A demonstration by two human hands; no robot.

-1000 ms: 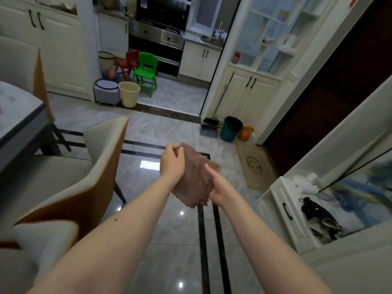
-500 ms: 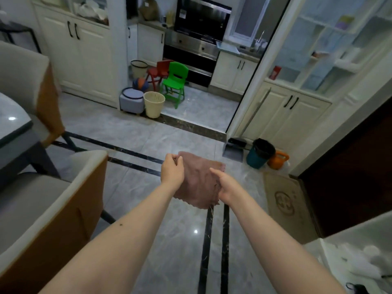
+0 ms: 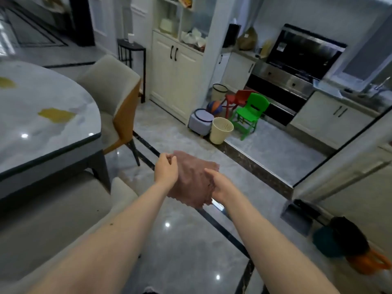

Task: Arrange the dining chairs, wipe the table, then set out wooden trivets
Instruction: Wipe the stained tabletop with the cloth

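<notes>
The view had swung left since the earlier frame, so the table (image 3: pixel 42 115) came in beside the hands. Left hand (image 3: pixel 165 170) and right hand (image 3: pixel 219 185) pinched the cloth (image 3: pixel 193 179) between them. Wiping probably came next: carry it leftward onto the stains.

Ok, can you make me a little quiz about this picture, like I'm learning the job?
1. True or false: both hands hold the brown cloth.
2. What colour are the spills on the table?
3. Which stands nearest the green chair: A) cream bin, B) black side table, C) dining chair?

Key: 1. True, left hand and right hand grip it. 2. Yellow. 3. A, the cream bin.
</notes>
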